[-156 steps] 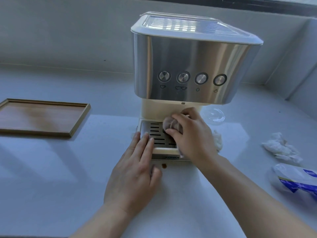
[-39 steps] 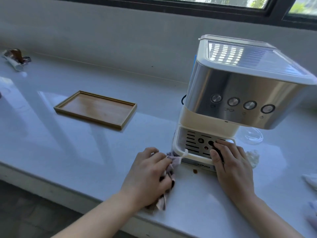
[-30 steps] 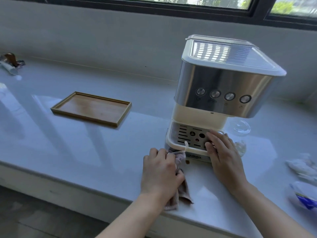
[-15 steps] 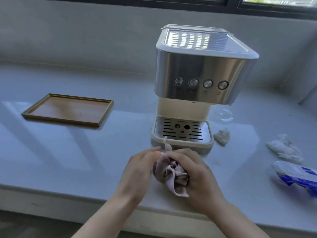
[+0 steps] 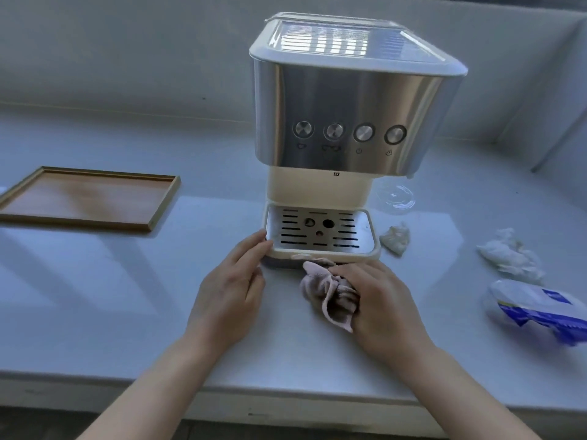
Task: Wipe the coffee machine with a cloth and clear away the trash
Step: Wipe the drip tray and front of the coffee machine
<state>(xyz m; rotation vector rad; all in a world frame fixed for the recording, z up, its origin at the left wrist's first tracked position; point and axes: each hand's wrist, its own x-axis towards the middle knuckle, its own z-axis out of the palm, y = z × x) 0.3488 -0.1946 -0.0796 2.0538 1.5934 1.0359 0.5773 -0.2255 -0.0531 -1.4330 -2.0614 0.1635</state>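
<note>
A steel and cream coffee machine stands on the white counter, its slotted drip tray facing me. My right hand is shut on a bunched pink cloth, pressed on the counter just in front of the tray's front edge. My left hand holds nothing; its fingertips touch the tray's front left corner. A crumpled tissue lies right of the tray. A larger white wad lies farther right.
A wooden tray lies flat at the left. A clear round lid sits right of the machine's base. A blue and white plastic packet lies at the far right. The counter's front edge runs below my wrists.
Both hands were bunching the cloth together above the counter. Now the right hand alone holds it down by the tray's front, and the left hand has moved up to the tray's left corner.
</note>
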